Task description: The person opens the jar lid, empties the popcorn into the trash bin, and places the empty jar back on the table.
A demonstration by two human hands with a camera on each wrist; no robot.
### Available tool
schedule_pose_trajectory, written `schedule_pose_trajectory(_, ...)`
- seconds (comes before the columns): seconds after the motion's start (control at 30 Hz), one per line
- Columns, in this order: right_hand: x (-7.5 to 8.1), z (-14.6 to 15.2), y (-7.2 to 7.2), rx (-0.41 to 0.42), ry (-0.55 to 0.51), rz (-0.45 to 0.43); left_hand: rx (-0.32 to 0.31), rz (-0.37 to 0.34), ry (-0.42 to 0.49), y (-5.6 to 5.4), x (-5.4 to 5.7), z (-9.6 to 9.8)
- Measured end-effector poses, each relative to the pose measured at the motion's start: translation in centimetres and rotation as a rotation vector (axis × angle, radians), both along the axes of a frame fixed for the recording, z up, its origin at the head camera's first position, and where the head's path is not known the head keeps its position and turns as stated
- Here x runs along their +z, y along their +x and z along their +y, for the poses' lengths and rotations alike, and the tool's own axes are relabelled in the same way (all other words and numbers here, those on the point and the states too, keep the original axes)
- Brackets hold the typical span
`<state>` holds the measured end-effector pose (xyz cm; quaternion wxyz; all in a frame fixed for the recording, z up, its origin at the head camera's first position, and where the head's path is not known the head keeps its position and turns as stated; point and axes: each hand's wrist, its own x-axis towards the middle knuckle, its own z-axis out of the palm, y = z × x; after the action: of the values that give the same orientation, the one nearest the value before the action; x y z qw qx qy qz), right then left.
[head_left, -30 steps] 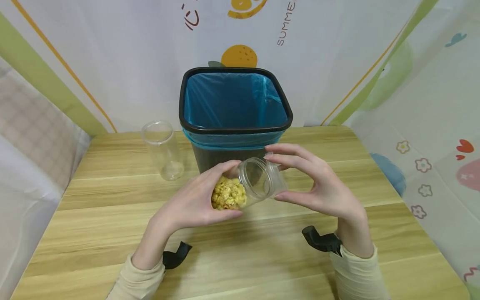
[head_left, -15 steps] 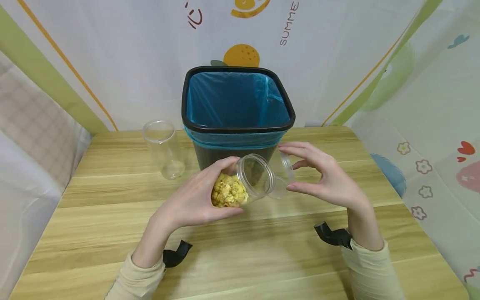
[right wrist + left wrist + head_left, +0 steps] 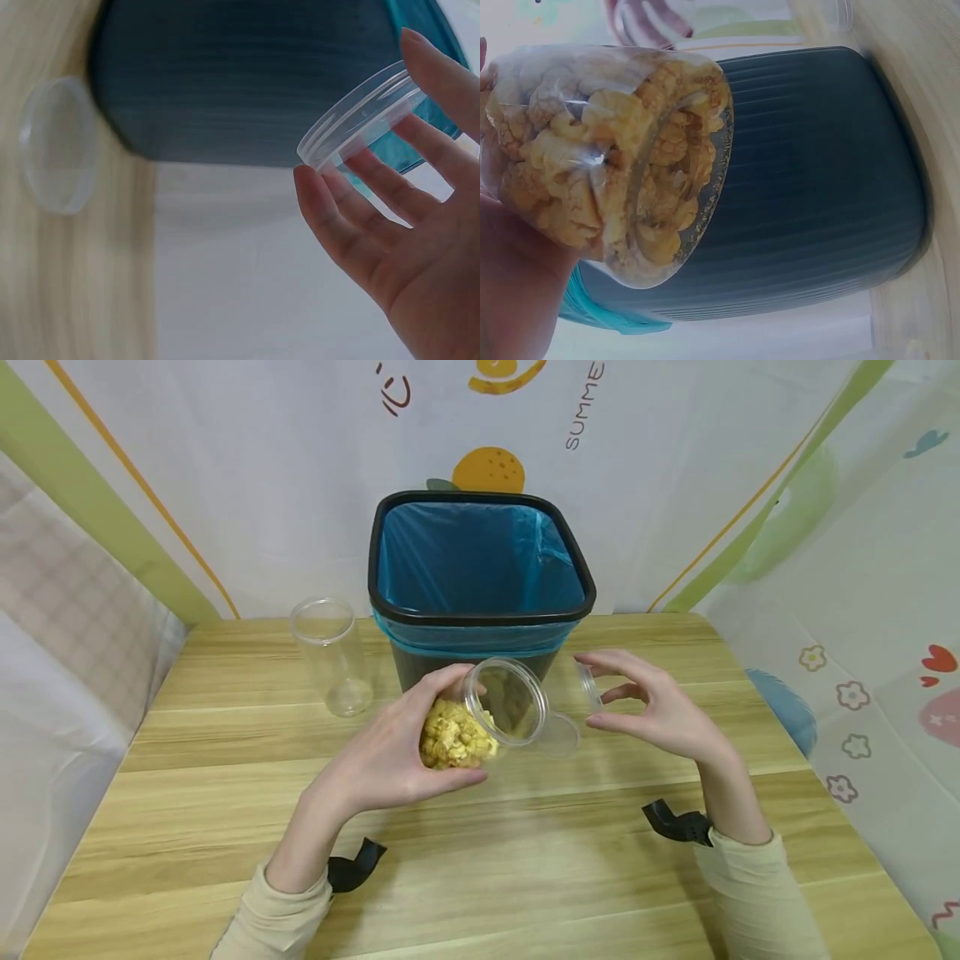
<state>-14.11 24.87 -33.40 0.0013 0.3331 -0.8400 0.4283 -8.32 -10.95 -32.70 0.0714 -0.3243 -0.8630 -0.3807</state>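
My left hand (image 3: pixel 382 752) grips a clear plastic jar (image 3: pixel 510 702), tilted with its uncovered mouth up and to the right. Popcorn (image 3: pixel 456 735) fills its lower part; the left wrist view shows the popcorn (image 3: pixel 562 157) heaped against the jar's base. To the right of the jar, my right hand (image 3: pixel 660 706) pinches a clear round lid (image 3: pixel 588 685) between thumb and fingertips, apart from the jar. In the right wrist view the lid (image 3: pixel 360 112) stands on edge in the fingers. A second clear lid (image 3: pixel 562 737) lies flat on the table between the hands.
Just beyond the hands stands a dark bin (image 3: pixel 480 618) with a blue liner (image 3: pixel 465 560). Left of it, an uncovered clear jar (image 3: pixel 330 652) stands upright on the wooden table (image 3: pixel 225 818). Printed curtains (image 3: pixel 300 468) hang behind and at the sides.
My right hand has moved right with the lid, away from the jar's mouth. The second lid on the table has come into sight. The jar has shifted slightly upward in view.
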Motion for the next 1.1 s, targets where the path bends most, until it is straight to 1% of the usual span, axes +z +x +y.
schedule_pose_trajectory(0.07, -0.5, 0.3, -0.3, -0.027, 0.032, -0.018, -0.006, 0.011, 0.013, -0.1, 0.0, 0.0)
schedule_pose_trajectory(0.23, -1.9, 1.3, -1.1, -0.092, 0.144, -0.042, -0.046, 0.035, 0.057, -0.3, 0.1, 0.0)
schedule_pose_trajectory(0.37, -2.7, 1.9, -1.5, -0.11, 0.22, -0.066, -0.062, 0.041, 0.089, -0.4, 0.1, -0.1)
schedule_pose_trajectory(0.5, -3.3, 2.3, -1.8, -0.117, 0.252, -0.103, -0.061, 0.039, 0.116, -0.3, 0.2, -0.2)
schedule_pose_trajectory(0.73, -4.6, 2.9, -2.1, -0.168, 0.353, -0.119, -0.051, 0.024, 0.151, -0.3, 0.3, -0.3)
schedule_pose_trajectory(0.87, -5.0, 3.2, -2.1, -0.192, 0.394, -0.139, -0.057, 0.025, 0.168, -0.4, 0.2, -0.4)
schedule_pose_trajectory(1.1, -5.9, 3.6, -2.5, -0.195, 0.458, -0.12, -0.064, 0.046, 0.206, -0.4, 0.2, -0.4)
